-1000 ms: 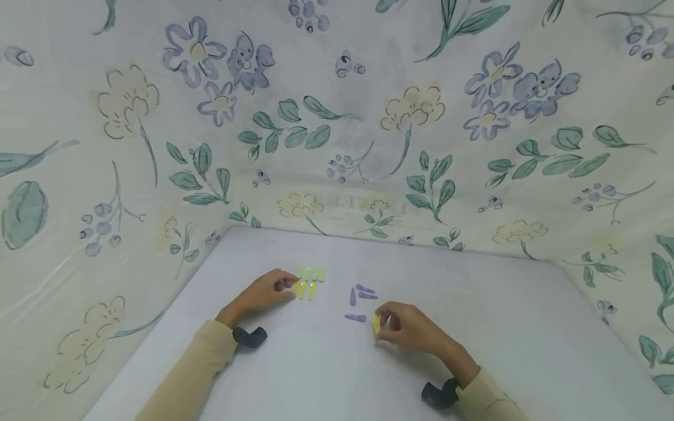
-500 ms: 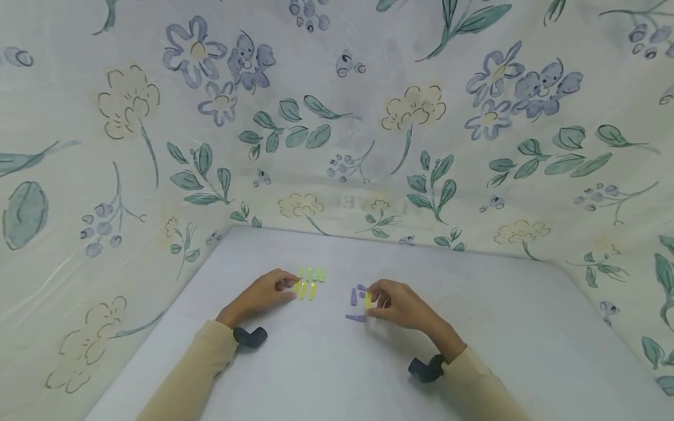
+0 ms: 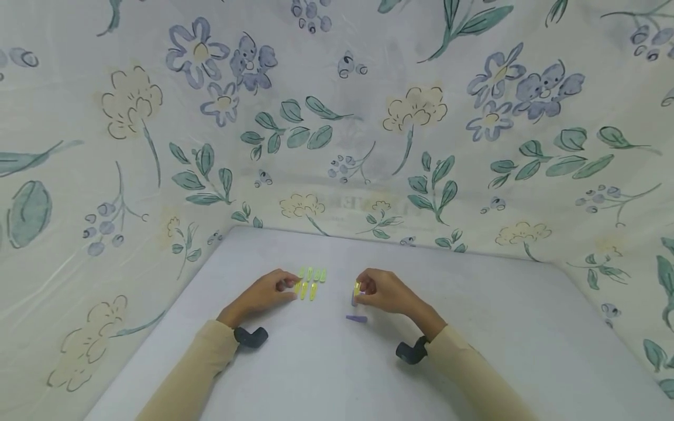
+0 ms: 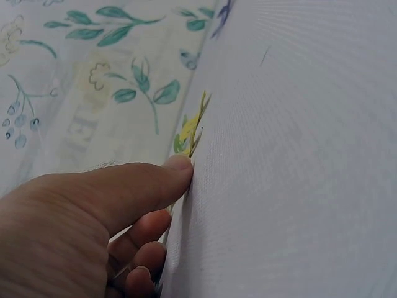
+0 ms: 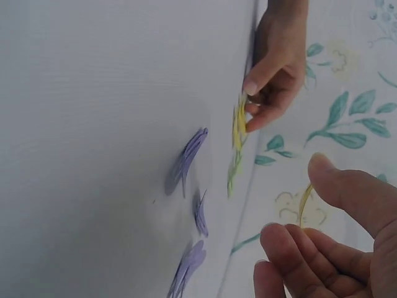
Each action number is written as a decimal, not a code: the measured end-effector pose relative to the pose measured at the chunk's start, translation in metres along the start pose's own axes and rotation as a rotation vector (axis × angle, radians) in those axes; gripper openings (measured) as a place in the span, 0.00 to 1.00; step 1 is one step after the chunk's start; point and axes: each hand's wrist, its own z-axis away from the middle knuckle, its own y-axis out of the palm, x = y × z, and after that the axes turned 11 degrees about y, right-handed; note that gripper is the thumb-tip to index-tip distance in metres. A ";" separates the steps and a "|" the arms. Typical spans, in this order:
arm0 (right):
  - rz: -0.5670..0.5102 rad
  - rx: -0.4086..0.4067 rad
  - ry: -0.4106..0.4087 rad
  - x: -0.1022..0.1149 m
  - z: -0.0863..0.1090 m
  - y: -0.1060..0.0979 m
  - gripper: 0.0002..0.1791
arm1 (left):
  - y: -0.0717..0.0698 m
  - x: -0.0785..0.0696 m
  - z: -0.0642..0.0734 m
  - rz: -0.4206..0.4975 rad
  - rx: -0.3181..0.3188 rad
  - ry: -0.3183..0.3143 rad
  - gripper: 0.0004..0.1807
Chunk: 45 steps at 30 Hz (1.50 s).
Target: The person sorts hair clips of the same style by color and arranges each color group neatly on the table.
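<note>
With thumb and fingertips, my right hand (image 3: 388, 291) pinches a yellow snap hair clip (image 5: 304, 203) by its ends, above the table. Purple hair clips lie under and near it. One purple clip (image 3: 356, 318) shows in front of the hand in the head view, and others are partly or wholly covered by the fingers. My left hand (image 3: 265, 294) rests at the left end of a row of yellow hair clips (image 3: 313, 291), thumb and fingers around the end clip (image 3: 297, 287). Directly behind that row lie several light green hair clips (image 3: 316, 273).
Everything lies on a white table (image 3: 316, 362). A floral-printed sheet (image 3: 347, 134) rises behind the table and along its sides. Each wrist carries a dark camera mount, such as the left wrist mount (image 3: 250, 337).
My right hand has moved left and away from me with the yellow hair clip, from beside the purple clips to over them. The left hand has stayed in place.
</note>
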 end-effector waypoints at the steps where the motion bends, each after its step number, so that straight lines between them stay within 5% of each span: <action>1: 0.002 0.007 0.005 0.001 -0.002 0.001 0.20 | 0.000 -0.001 0.001 -0.002 0.000 0.000 0.23; 27: 0.022 0.104 -0.010 0.027 -0.053 0.040 0.25 | -0.001 0.000 0.001 0.000 0.005 -0.010 0.23; 45: -0.008 0.129 0.023 0.024 -0.064 0.061 0.23 | 0.001 0.001 -0.001 -0.002 -0.003 0.000 0.22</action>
